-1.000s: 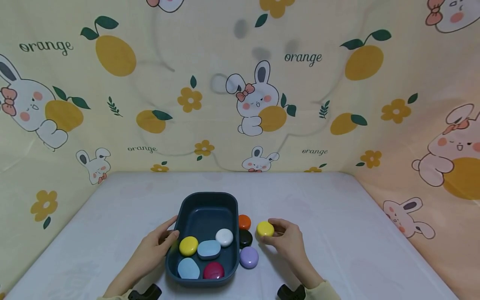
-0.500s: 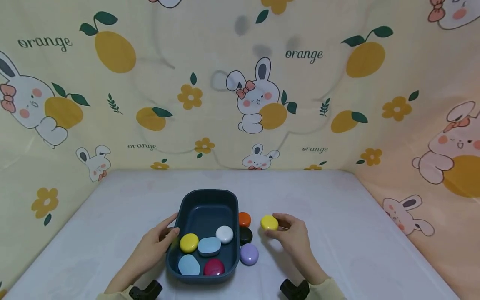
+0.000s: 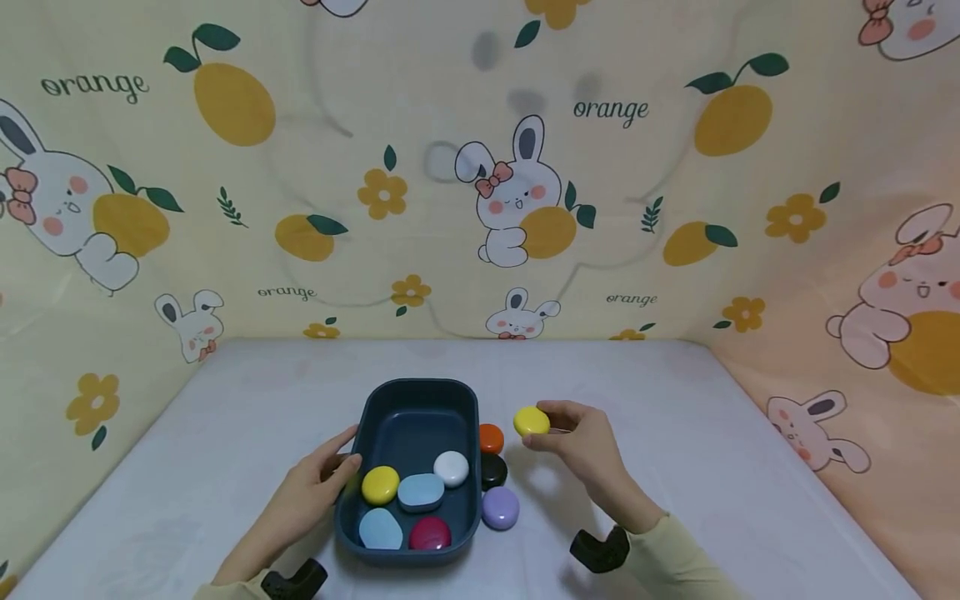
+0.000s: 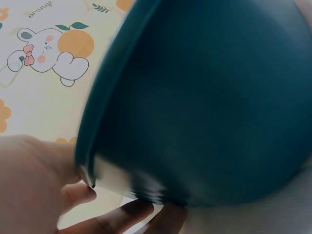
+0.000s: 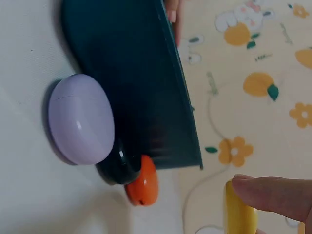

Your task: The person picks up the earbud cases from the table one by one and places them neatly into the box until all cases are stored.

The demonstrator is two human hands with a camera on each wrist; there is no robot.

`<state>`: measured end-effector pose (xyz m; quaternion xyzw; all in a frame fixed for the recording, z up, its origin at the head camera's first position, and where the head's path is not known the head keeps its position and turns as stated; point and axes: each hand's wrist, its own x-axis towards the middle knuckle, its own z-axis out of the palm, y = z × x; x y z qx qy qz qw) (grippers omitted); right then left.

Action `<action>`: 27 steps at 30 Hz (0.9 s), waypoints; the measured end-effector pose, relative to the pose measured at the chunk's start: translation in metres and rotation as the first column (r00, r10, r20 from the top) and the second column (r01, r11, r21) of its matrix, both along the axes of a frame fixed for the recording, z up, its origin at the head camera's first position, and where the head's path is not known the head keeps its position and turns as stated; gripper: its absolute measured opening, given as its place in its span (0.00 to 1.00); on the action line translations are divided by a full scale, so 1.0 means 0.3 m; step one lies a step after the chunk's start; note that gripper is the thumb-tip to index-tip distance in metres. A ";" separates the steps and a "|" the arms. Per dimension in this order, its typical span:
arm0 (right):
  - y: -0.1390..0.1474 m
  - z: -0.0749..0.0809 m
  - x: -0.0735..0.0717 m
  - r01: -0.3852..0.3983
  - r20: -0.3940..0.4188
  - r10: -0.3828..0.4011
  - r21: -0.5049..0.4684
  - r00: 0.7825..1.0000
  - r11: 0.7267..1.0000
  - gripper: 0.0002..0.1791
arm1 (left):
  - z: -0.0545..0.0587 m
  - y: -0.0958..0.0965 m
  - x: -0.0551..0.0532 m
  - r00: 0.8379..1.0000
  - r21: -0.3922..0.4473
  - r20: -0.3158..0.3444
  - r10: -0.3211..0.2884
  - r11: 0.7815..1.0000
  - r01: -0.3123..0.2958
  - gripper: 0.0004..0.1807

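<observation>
Head view, right hand [image 3: 587, 443] raised, pinching yellow disc [image 3: 530, 421]

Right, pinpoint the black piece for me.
In the head view, the black piece is on the white table at the right side of the dark blue tray, between the orange piece and the purple piece.

Pale yellow-green sleeves [image 3: 678, 562], 2 angular black wrist cameras [image 3: 600, 550], 1 per side
</observation>
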<state>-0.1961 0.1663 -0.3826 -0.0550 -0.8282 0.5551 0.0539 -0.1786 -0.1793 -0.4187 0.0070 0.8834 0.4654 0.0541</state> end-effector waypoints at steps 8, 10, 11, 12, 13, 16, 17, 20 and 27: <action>-0.043 0.055 -0.022 -0.084 -0.013 0.084 0.030 0.996 0.996 0.28 | -0.001 0.004 0.001 1.000 -0.003 0.015 0.013 1.000 -0.013 0.33; -0.058 0.063 -0.025 -0.105 -0.014 0.105 0.029 0.994 0.994 0.27 | 0.000 0.005 0.002 1.000 -0.004 0.018 0.016 1.000 -0.016 0.33; -0.065 0.065 -0.027 -0.118 -0.016 0.119 0.031 0.993 0.993 0.27 | 0.001 0.005 0.003 1.000 -0.005 0.019 0.017 1.000 -0.017 0.33; -0.073 0.067 -0.028 -0.132 -0.017 0.132 0.031 0.991 0.991 0.27 | 0.001 0.006 0.004 1.000 -0.005 0.021 0.018 1.000 -0.018 0.33; -0.081 0.069 -0.027 -0.145 -0.018 0.146 0.028 0.989 0.989 0.27 | 0.001 0.006 0.004 1.000 -0.005 0.022 0.019 1.000 -0.019 0.33; -0.103 0.071 -0.025 -0.179 -0.022 0.180 0.028 0.984 0.983 0.27 | 0.003 0.007 0.005 1.000 -0.002 0.019 0.020 1.000 -0.020 0.33; -0.110 0.071 -0.024 -0.189 -0.023 0.190 0.033 0.982 0.981 0.27 | 0.003 0.008 0.005 1.000 -0.002 0.017 0.019 1.000 -0.019 0.33; -0.131 0.073 -0.023 -0.212 -0.026 0.213 0.039 0.977 0.976 0.27 | 0.004 0.008 0.005 1.000 0.001 0.011 0.017 1.000 -0.017 0.33; -0.175 0.068 -0.034 -0.273 -0.030 0.273 0.032 0.961 0.962 0.28 | 0.005 0.008 0.003 1.000 -0.017 0.008 0.021 1.000 -0.021 0.32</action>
